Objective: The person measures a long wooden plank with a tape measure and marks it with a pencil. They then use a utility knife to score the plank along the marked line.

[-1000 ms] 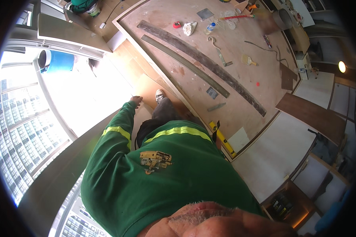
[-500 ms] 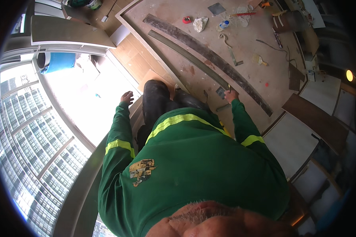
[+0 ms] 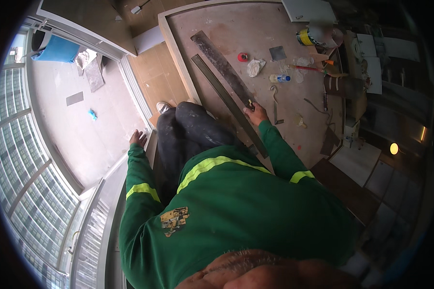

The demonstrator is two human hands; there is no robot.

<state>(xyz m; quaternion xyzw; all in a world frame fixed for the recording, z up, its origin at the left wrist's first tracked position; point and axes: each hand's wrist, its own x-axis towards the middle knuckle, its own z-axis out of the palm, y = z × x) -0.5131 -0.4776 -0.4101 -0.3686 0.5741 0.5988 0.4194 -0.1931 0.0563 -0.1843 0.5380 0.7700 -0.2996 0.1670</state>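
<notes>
My right hand (image 3: 256, 113) grips a small, slim yellowish object (image 3: 250, 103), too small to name, above a wood-rimmed worktable (image 3: 177, 45). A wide dark strip (image 3: 218, 61) and a narrower olive strip (image 3: 211, 80) lie on that surface beside and beneath the hand. A metal square (image 3: 276, 113) rests to the hand's right. My left hand (image 3: 138, 137) has its fingers apart with nothing seen in them, near the window-side ledge, left of my legs.
A bottle (image 3: 279, 78), red tape measure (image 3: 242, 57), crumpled white material (image 3: 256, 68), paintbrush (image 3: 300, 121) and yellow-labelled can (image 3: 306, 37) share the table. Left, beyond the door track, are a blue object (image 3: 58, 49) and glazing (image 3: 21, 144). A tiled strip (image 3: 152, 70) borders the table.
My legs and body have swung onto the table's edge. My right hand has come into view holding the small object and moved up and left. My left hand has shifted left and down.
</notes>
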